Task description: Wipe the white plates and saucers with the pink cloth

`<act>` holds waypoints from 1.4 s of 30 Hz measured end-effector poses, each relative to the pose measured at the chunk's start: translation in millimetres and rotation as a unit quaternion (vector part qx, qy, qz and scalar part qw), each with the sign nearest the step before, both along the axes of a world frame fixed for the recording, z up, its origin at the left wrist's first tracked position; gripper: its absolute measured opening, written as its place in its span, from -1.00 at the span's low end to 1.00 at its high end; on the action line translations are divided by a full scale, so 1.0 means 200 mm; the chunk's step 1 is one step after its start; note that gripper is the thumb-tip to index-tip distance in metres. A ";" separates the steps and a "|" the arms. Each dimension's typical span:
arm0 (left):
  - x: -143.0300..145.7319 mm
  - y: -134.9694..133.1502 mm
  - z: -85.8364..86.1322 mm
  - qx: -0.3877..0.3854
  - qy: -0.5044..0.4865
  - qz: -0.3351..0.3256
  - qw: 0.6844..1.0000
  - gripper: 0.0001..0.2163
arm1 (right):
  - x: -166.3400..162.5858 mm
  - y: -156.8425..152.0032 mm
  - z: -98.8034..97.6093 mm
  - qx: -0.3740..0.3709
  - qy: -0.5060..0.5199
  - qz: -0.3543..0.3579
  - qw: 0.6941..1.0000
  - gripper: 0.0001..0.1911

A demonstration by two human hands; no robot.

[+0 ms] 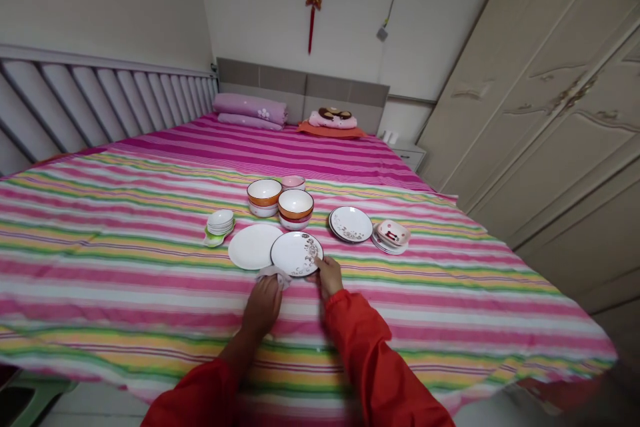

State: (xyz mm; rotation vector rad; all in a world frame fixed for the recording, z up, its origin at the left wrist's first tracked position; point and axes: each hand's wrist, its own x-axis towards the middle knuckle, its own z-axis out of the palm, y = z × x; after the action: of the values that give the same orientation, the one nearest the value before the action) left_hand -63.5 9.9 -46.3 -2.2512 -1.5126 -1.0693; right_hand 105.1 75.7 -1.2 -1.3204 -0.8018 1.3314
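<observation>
My right hand (330, 276) grips the right rim of a white plate (293, 252) with a dark edge and a brown flower print. At the plate's near left side, my left hand (266, 299) is closed on a pale, crumpled cloth (280, 276). The cloth is close to the plate's lower rim; whether it touches cannot be made out. A plain white plate (253, 247) lies just left, partly behind the patterned one. Two stacks of bowls stand beyond them, a left stack (264, 193) and a right stack (296, 203), with a pink bowl (294, 182) behind.
Right of my hands sit a stack of patterned plates (351, 223) and some small dishes (393, 233). Small white bowls (221, 221) rest on a green dish (214, 239) at left. Everything lies on a striped cloth (165, 293) over a bed. Wardrobe doors (555, 113) rise at right.
</observation>
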 end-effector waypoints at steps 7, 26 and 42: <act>0.00 0.01 0.01 -0.038 -0.067 -0.015 0.997 -0.75 | 0.18 -0.18 -0.04 0.029 0.113 -0.049 0.992 -0.68; 0.39 0.05 0.38 -0.242 0.010 -0.162 0.957 -0.75 | 0.20 -0.17 -0.10 0.098 0.055 -0.018 0.994 -0.66; 0.36 0.27 0.44 -0.357 0.186 -0.031 0.915 -0.64 | 0.18 -0.17 -0.11 0.061 0.089 -0.018 0.994 -0.61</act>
State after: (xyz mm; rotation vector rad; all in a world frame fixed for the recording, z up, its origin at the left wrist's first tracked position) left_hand 8.9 63.7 41.4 -2.7484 -1.8516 -0.0354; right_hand 141.1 42.4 -22.4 -1.0991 -0.7219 1.3290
